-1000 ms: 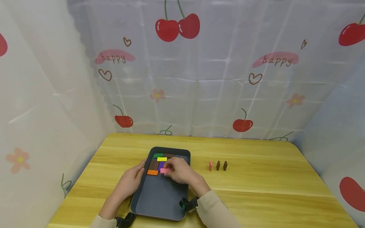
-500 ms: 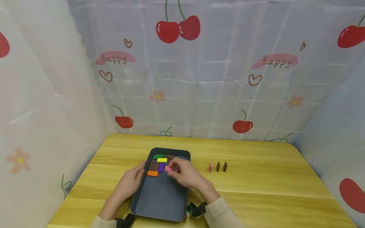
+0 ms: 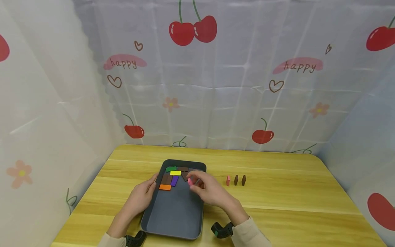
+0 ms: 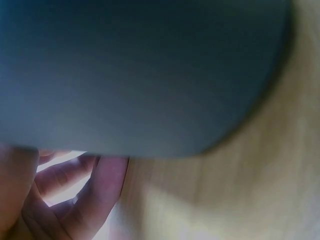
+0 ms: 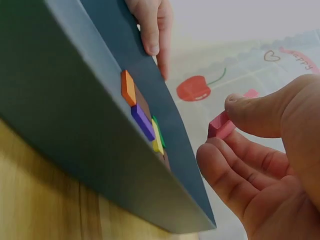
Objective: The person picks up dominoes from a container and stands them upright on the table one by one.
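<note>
Over the right side of the dark gray tray [image 3: 172,212], the right hand [image 3: 208,189] pinches a small pink block [image 3: 190,182] between its thumb and fingers. The right wrist view shows this block held up, apart from the blocks in the tray. The left hand [image 3: 142,195] grips the left edge of the tray, with a finger over the inside of the wall and more of the hand outside it. The two hands are apart, one on each side.

Flat blocks lie at the far end of the tray. An orange block [image 3: 165,187] is nearest the person. Just past it sit two brown blocks [image 3: 167,179], side by side, and a purple block [image 3: 174,180] leans a bit on their right. Farther up are a yellow block [image 3: 175,173] and a green block [image 3: 171,169]. More brown pieces [image 3: 183,168] lie to the right of the green one, and some are partly hidden by the right hand.

To the right of the tray, a standing pink block [image 3: 228,180] and two dark brown blocks [image 3: 240,180] make a short row on the yellow wood surface [image 3: 277,195]. Behind it all hangs a white sheet [image 3: 213,75] with red cherries on it.
</note>
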### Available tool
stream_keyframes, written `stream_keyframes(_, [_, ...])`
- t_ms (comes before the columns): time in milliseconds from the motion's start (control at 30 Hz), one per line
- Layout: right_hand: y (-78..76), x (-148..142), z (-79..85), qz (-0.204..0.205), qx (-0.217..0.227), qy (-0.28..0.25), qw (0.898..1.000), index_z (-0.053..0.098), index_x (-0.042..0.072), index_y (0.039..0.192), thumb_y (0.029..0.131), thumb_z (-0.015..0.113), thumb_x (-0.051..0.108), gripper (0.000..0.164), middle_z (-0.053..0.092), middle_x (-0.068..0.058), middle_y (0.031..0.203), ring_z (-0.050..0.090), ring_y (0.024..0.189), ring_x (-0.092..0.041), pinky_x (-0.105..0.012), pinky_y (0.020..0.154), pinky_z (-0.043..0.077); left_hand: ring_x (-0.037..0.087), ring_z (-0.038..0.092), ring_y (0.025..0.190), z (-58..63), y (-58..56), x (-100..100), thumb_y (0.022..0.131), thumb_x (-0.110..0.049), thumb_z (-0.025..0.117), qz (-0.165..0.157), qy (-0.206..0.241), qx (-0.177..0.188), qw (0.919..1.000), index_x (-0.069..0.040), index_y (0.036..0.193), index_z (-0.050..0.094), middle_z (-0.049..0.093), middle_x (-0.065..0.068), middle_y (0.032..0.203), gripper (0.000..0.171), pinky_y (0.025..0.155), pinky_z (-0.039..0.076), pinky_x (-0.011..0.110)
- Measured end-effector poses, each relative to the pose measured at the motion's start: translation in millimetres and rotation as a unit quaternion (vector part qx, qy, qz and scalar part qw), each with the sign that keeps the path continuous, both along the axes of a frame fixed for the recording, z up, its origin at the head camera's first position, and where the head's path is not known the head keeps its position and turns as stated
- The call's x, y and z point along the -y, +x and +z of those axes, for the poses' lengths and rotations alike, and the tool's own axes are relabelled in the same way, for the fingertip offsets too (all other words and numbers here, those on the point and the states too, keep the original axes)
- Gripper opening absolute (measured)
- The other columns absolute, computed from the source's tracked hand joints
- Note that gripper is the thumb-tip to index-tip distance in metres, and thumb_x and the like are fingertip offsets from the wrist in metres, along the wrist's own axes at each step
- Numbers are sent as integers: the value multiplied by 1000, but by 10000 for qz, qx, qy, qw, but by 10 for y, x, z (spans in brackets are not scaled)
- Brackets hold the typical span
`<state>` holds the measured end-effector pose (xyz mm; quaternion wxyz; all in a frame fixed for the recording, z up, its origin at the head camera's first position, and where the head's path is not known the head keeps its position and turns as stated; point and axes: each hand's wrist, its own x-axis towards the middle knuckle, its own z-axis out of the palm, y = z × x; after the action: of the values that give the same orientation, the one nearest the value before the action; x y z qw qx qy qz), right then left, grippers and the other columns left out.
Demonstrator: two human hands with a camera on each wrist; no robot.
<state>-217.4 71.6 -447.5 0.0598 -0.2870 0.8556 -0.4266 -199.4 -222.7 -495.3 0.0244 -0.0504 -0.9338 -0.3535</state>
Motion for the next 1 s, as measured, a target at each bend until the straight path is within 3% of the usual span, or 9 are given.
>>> stream_keyframes(133, [32,-89,-4,-107,151,-75,9998,61,27,128,102,66,16,29,67,5,111,65,96,-13,-28,81,55,31,61,131,3,1,1,111,-21,47,-3,-12,-16,10000,-11,158,43,56,16,151,48,96,54,47])
stream_keyframes(367, [43,-253,-21,-287,184,-79,9994,59,25,126,101,67,14,29,66,2,115,67,101,-15,-31,86,57,34,54,139,16,-29,1,111,-20,47,-61,7,1,10000,-10,159,41,53,15,154,49,109,47,54])
stream_keyframes(700, [77,-467,-144,-355,321,-51,9988,62,11,115,100,66,7,16,67,-5,113,70,98,-16,-30,84,57,35,54,139,6,6,1,111,-22,48,25,-1,79,10000,-12,158,42,54,15,153,49,107,49,55])
stream_keyframes(1000, [86,-694,-236,-417,180,69,9989,61,10,112,99,67,5,15,66,-7,113,72,96,-20,-29,83,58,35,53,139,-3,-2,8,111,-21,48,-3,0,37,10000,-9,158,42,54,15,153,49,109,46,55])
